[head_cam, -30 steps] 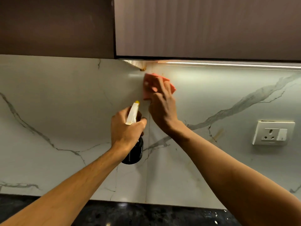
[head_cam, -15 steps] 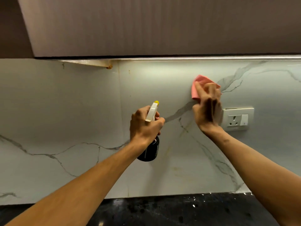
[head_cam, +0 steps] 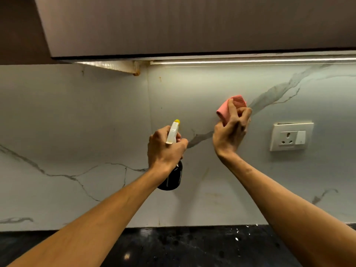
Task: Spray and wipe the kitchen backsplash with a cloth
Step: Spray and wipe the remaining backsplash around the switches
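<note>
The right hand point(head_cam: 230, 132) gripped a pink cloth point(head_cam: 232, 106), fingers curled round it, against the marble backsplash point(head_cam: 96, 116), left of a wall socket point(head_cam: 291, 136). The left hand point(head_cam: 165, 149) clasped a spray bottle point(head_cam: 172, 178) (dark body, white nozzle) above the black table point(head_cam: 192, 247).

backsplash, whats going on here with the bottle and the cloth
A person is cleaning the marble-look backsplash. The left hand grips a dark spray bottle, its white trigger head pointing at the wall. The right hand holds a bunched pink cloth against the wall, just left of the wall socket and below the light strip. No spray is visible.
</note>
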